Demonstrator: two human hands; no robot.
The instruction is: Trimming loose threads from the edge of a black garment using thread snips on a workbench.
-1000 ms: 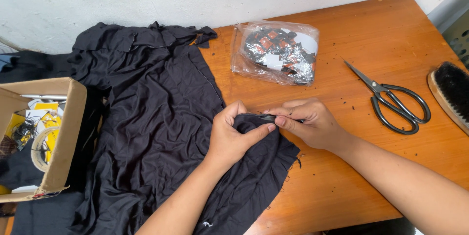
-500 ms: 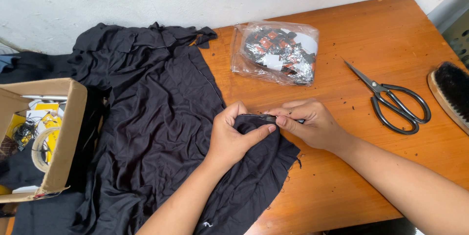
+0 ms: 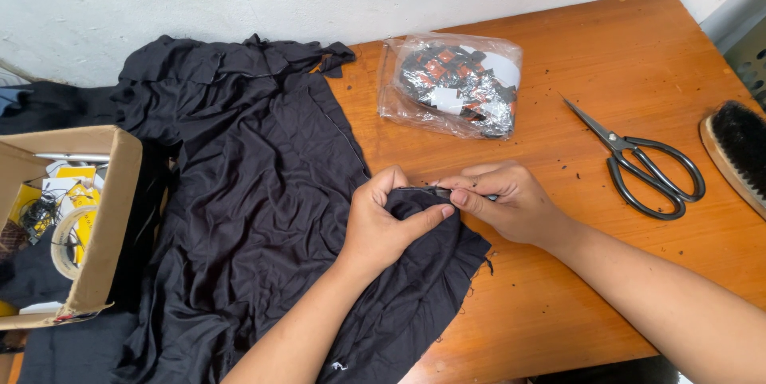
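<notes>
Two hands pinch the edge of a soft black cloth.

The left hand (image 3: 381, 228) and right hand (image 3: 511, 204) are closed on a fold of the black cloth (image 3: 255, 192), in the middle of the orange wooden bench (image 3: 638, 49). Black metal scissors (image 3: 642, 162) lie at the right, a clear plastic bag (image 3: 455, 85) sits up top, and a brown cardboard box (image 3: 100, 224) is at the left.

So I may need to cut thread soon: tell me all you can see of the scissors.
The scissors are dark metal with two large loop handles and slim pointed blades. They look shut and lie flat on the wooden table, blades pointing up-left toward the plastic bag, handles toward the brush. Nothing touches them; both hands are off to their left.
</notes>
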